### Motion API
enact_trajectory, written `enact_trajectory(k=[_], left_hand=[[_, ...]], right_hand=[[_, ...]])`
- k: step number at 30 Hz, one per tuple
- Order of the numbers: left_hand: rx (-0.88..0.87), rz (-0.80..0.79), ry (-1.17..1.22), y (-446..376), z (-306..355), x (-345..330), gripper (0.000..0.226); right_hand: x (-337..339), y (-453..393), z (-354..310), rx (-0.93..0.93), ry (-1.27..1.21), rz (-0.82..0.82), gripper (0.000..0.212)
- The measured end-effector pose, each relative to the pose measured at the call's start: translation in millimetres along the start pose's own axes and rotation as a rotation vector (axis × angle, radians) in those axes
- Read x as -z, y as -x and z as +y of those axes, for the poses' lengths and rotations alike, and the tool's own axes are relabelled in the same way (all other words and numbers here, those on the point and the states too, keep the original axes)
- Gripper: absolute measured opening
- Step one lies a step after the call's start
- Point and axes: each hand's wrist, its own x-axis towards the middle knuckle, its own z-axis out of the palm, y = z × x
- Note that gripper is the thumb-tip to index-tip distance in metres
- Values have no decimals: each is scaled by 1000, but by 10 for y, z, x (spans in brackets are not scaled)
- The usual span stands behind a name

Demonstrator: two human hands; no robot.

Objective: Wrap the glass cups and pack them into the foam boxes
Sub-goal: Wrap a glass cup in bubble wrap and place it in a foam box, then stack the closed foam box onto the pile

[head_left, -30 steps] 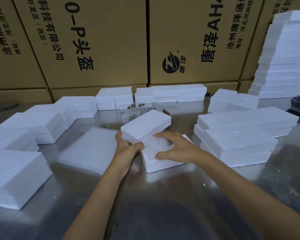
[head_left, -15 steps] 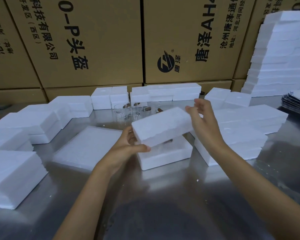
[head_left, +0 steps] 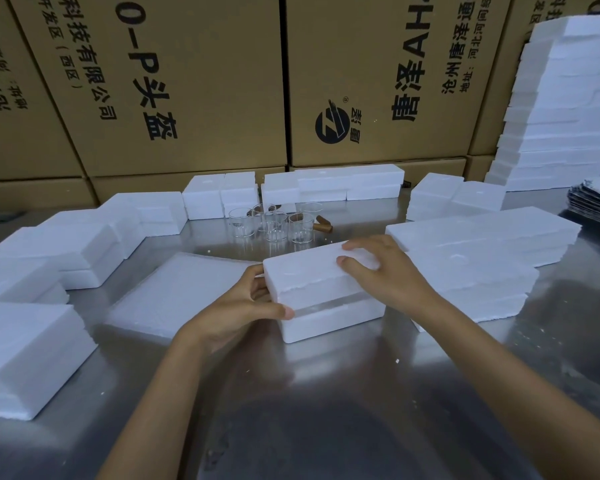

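A white foam lid (head_left: 309, 271) sits on the lower half of a foam box (head_left: 333, 320) at the table's middle, a narrow gap still showing along the front seam. My left hand (head_left: 243, 313) grips the lid's left end, thumb on its front face. My right hand (head_left: 385, 268) rests on the lid's right end with fingers curled over the top. The box's inside is hidden. Several clear glass cups (head_left: 274, 225) stand behind the box. A flat sheet of white wrapping foam (head_left: 184, 292) lies left of it.
Closed foam boxes lie at the left (head_left: 25, 355), along the back (head_left: 333, 185) and at the right (head_left: 482, 265). A tall foam stack (head_left: 565, 105) rises far right. Cardboard cartons (head_left: 187, 81) wall the back. Dark printed sheets (head_left: 596, 202) lie at the right edge. A brown cylinder (head_left: 321, 225) lies by the cups.
The lid, held tilted above the open box before, has come down onto the lower half. My right hand moved from the lid's far end onto its top.
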Motion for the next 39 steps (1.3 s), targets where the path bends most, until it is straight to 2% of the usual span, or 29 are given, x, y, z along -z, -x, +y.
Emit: enact_trajectory(k=[23,39], left_hand=[[-7,-61,-110,29,17,-6,87],[21,-110,-183,52,71,2,92]], right_hand=[[-104,143,23,17,12,152,25],[-56,211,42,13,-3,143,24]])
